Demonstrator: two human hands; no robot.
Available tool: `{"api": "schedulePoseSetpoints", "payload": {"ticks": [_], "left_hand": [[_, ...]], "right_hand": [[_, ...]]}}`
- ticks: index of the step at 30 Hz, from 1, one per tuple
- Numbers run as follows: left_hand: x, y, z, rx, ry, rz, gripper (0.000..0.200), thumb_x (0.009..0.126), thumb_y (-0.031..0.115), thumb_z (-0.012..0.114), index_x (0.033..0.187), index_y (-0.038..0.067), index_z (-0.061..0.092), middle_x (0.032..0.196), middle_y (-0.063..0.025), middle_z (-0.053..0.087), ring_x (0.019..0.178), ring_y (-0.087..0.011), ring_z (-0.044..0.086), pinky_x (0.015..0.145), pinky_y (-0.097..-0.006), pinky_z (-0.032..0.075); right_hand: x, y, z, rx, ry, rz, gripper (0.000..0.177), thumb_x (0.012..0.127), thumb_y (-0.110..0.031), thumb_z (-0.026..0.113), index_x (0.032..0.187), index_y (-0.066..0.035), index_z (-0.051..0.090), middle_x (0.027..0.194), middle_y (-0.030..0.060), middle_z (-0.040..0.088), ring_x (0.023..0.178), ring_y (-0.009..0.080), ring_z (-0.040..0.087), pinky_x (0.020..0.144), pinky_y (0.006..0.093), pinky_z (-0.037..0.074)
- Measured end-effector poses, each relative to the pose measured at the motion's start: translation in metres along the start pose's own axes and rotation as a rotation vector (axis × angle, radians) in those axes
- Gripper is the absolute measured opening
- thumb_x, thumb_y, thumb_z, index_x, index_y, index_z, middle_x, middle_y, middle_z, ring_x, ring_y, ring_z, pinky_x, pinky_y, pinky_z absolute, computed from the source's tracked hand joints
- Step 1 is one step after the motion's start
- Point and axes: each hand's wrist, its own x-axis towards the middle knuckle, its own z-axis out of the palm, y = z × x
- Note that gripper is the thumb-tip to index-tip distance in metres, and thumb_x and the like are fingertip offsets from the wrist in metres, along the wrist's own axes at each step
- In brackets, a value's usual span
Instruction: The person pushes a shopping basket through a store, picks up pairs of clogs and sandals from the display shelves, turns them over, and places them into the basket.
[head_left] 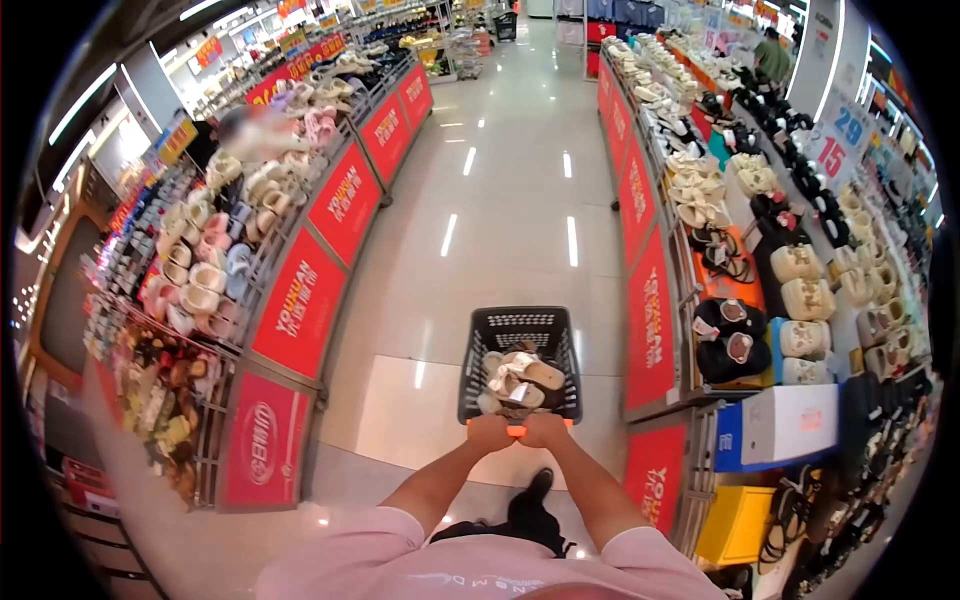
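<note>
My left hand point(489, 434) and my right hand point(544, 431) are side by side, both closed around the orange handle point(517, 431) of a black shopping basket point(470, 345). The basket is in front of me over the aisle floor, its slotted walls visible. Inside lie several beige and tan sandals point(541, 375), one with a pale bow-like strap and what looks like a white tag. Whether the basket rests on wheels is hidden from this view.
A shiny tiled aisle point(400, 300) runs ahead between two shoe displays. The left stand point(300, 290) and right stand point(650, 300) have red panels. A white box point(785, 420) and a yellow box point(733, 525) are at right. A person point(772, 58) stands far right.
</note>
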Motion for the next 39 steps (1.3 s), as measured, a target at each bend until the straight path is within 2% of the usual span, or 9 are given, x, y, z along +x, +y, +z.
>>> {"api": "schedulePoseSetpoints", "payload": {"ticks": [4, 14, 17, 21, 25, 28, 29, 34, 39], "left_hand": [[0.050, -0.013, -0.016, 0.061, -0.061, -0.049, 0.044, 0.080, 0.054, 0.059, 0.088, 0.014, 0.075, 0.089, -0.0117, 0.073, 0.085, -0.0326, 0.071, 0.073, -0.0441, 0.056], [0.148, -0.032, -0.091, 0.175, -0.057, 0.102, 0.042, 0.078, 0.052, 0.062, 0.083, 0.013, 0.076, 0.084, -0.0087, 0.073, 0.080, -0.0286, 0.071, 0.071, -0.0409, 0.056], [0.204, -0.048, -0.116, 0.135, 0.026, 0.186, 0.042, 0.077, 0.053, 0.063, 0.087, 0.014, 0.075, 0.081, -0.0111, 0.072, 0.076, -0.0299, 0.071, 0.065, -0.0433, 0.056], [0.275, -0.074, -0.114, 0.042, 0.219, 0.313, 0.038, 0.073, 0.048, 0.067, 0.074, 0.010, 0.072, 0.075, -0.0112, 0.071, 0.071, -0.0297, 0.071, 0.059, -0.0433, 0.054], [0.315, -0.067, -0.176, 0.091, 0.073, 0.344, 0.026, 0.074, 0.040, 0.068, 0.076, 0.015, 0.075, 0.076, -0.0091, 0.072, 0.070, -0.0258, 0.071, 0.066, -0.0397, 0.055], [0.356, -0.070, -0.174, 0.059, 0.181, 0.415, 0.026, 0.073, 0.038, 0.067, 0.076, 0.014, 0.075, 0.074, -0.0088, 0.072, 0.069, -0.0252, 0.071, 0.066, -0.0404, 0.054], [0.370, -0.071, -0.171, -0.001, 0.237, 0.436, 0.028, 0.068, 0.039, 0.071, 0.068, 0.011, 0.072, 0.069, -0.0102, 0.070, 0.066, -0.0271, 0.069, 0.057, -0.0423, 0.052], [0.432, -0.055, -0.191, 0.016, 0.160, 0.409, 0.026, 0.067, 0.036, 0.071, 0.071, 0.011, 0.072, 0.070, -0.0113, 0.070, 0.066, -0.0280, 0.069, 0.058, -0.0420, 0.053], [0.489, -0.040, -0.201, 0.021, 0.286, 0.442, 0.028, 0.066, 0.039, 0.073, 0.072, 0.012, 0.072, 0.068, -0.0103, 0.069, 0.064, -0.0280, 0.069, 0.057, -0.0409, 0.052]], "right_hand": [[0.038, 0.005, -0.022, 0.085, 0.105, -0.009, 0.038, 0.074, -0.044, 0.063, 0.088, -0.011, 0.074, 0.093, 0.0124, 0.073, 0.086, 0.0310, 0.070, 0.077, 0.0439, 0.056], [0.124, 0.020, -0.093, 0.103, -0.012, 0.047, 0.040, 0.075, -0.039, 0.061, 0.097, -0.008, 0.074, 0.100, 0.0132, 0.073, 0.093, 0.0315, 0.070, 0.079, 0.0433, 0.055], [0.179, 0.034, -0.117, 0.086, -0.016, 0.089, 0.042, 0.077, -0.045, 0.061, 0.101, -0.012, 0.073, 0.100, 0.0123, 0.072, 0.092, 0.0339, 0.069, 0.079, 0.0442, 0.055], [0.228, 0.047, -0.139, 0.099, -0.019, 0.168, 0.042, 0.080, -0.046, 0.061, 0.105, -0.014, 0.072, 0.106, 0.0152, 0.071, 0.098, 0.0338, 0.067, 0.086, 0.0456, 0.053], [0.269, 0.060, -0.180, 0.120, -0.072, 0.208, 0.044, 0.080, -0.048, 0.062, 0.107, -0.014, 0.072, 0.104, 0.0152, 0.071, 0.095, 0.0344, 0.068, 0.084, 0.0447, 0.054], [0.290, 0.068, -0.198, 0.076, 0.002, 0.278, 0.043, 0.080, -0.049, 0.063, 0.105, -0.015, 0.072, 0.100, 0.0144, 0.072, 0.091, 0.0347, 0.069, 0.081, 0.0450, 0.055], [0.295, 0.073, -0.204, 0.070, 0.037, 0.267, 0.043, 0.080, -0.050, 0.062, 0.100, -0.014, 0.074, 0.097, 0.0146, 0.072, 0.088, 0.0349, 0.069, 0.079, 0.0458, 0.055], [0.327, 0.096, -0.254, 0.084, -0.021, 0.314, 0.041, 0.079, -0.046, 0.061, 0.094, -0.011, 0.075, 0.097, 0.0159, 0.072, 0.091, 0.0343, 0.070, 0.080, 0.0454, 0.056], [0.357, 0.130, -0.298, 0.094, 0.004, 0.313, 0.041, 0.076, -0.043, 0.062, 0.091, -0.007, 0.074, 0.095, 0.0171, 0.072, 0.091, 0.0335, 0.070, 0.077, 0.0455, 0.057]]}}
